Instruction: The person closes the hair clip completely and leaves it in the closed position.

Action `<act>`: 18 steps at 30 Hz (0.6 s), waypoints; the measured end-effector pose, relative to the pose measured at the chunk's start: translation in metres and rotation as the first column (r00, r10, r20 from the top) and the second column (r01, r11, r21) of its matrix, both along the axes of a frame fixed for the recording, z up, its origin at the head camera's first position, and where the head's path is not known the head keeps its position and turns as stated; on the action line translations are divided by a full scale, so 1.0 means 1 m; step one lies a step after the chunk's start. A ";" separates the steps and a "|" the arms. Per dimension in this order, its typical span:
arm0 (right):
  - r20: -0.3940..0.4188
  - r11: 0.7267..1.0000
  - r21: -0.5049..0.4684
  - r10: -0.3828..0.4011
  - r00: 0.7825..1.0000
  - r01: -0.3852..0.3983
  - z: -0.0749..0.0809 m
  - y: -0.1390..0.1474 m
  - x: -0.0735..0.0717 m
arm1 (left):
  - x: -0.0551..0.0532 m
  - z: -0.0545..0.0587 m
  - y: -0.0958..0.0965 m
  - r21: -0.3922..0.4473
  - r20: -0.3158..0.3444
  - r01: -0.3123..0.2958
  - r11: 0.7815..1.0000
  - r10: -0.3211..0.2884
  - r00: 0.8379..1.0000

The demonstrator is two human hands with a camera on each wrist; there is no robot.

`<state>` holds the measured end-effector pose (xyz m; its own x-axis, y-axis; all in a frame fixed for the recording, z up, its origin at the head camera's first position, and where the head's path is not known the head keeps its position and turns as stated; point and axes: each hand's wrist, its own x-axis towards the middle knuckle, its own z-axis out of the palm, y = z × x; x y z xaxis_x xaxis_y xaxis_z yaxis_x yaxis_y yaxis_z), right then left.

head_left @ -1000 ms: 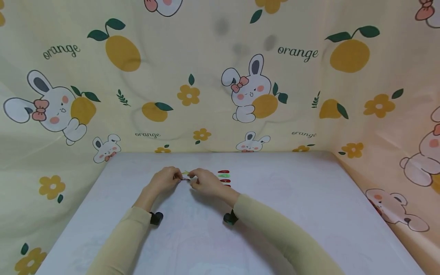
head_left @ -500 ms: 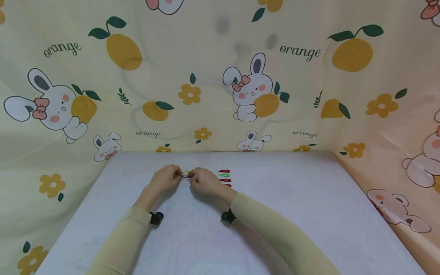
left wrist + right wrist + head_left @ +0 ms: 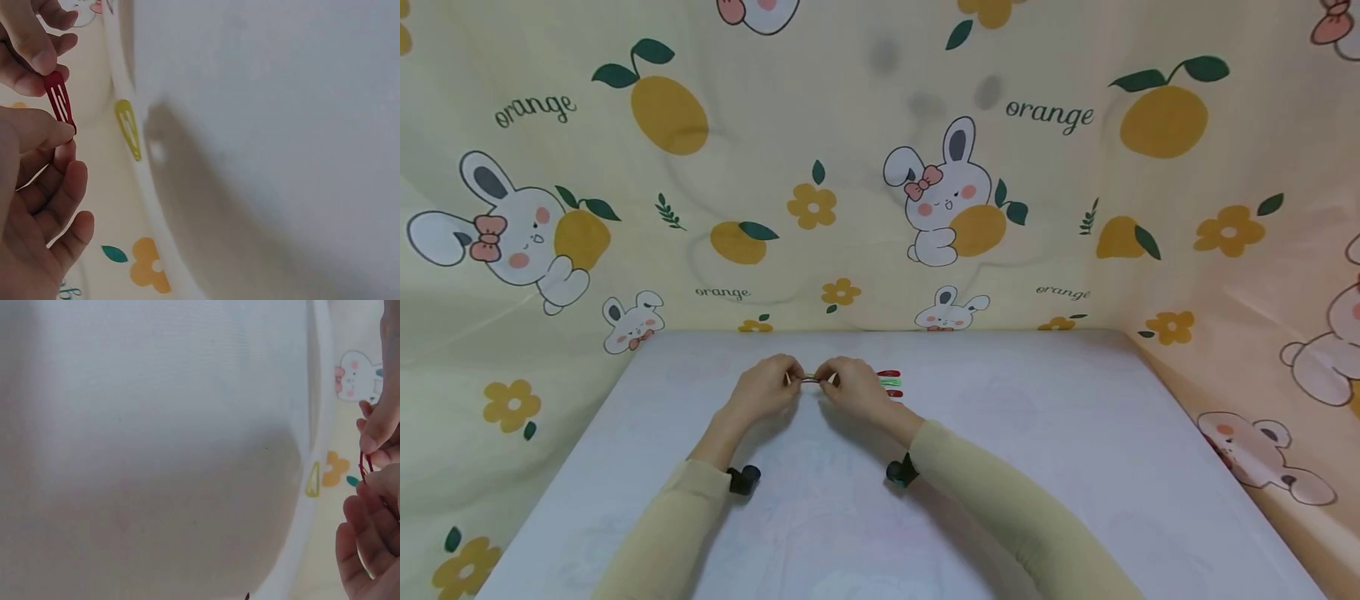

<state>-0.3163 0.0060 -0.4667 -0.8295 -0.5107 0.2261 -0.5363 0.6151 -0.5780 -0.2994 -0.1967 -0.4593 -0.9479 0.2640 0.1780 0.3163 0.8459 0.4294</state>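
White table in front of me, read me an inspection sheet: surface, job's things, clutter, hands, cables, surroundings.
Surface: white table, partly in shadow.
Job's things: red hair clip between both hands; yellow-green clip lying near the far edge; two red clips with a green clip between them, close by the right hand.
Clutter: nothing seen.
Hands: left hand and right hand each pinch an end of the red hair clip.
Cables: nothing seen.
Surroundings: curtain printed with rabbits and oranges.
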 end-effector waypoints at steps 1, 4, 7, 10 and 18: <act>-0.010 1.000 -0.011 -0.003 1.000 0.003 0.001 0.001 0.000 | 0.001 0.002 0.001 0.006 -0.007 0.004 1.000 -0.004 1.000; -0.048 0.999 -0.038 -0.013 0.999 0.011 0.003 0.004 0.001 | 0.004 0.006 0.005 0.016 -0.040 0.017 1.000 -0.017 0.999; -0.091 0.996 -0.083 -0.020 0.996 0.013 0.005 0.009 0.003 | 0.007 0.009 0.009 0.024 -0.073 0.030 0.999 -0.028 0.997; -0.130 0.991 -0.131 -0.017 0.991 -0.001 0.009 0.014 0.007 | 0.009 0.013 0.013 0.024 -0.095 0.036 0.999 -0.033 0.995; -0.197 0.976 -0.217 -0.030 0.980 -0.014 0.019 0.028 0.015 | 0.019 0.027 0.026 0.037 -0.158 0.057 0.998 -0.051 0.986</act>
<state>-0.3011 0.0344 -0.4472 -0.7610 -0.4247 0.4904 -0.6487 0.4917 -0.5808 -0.2807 -0.1706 -0.4319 -0.8920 0.3034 0.3350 0.4270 0.8086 0.4048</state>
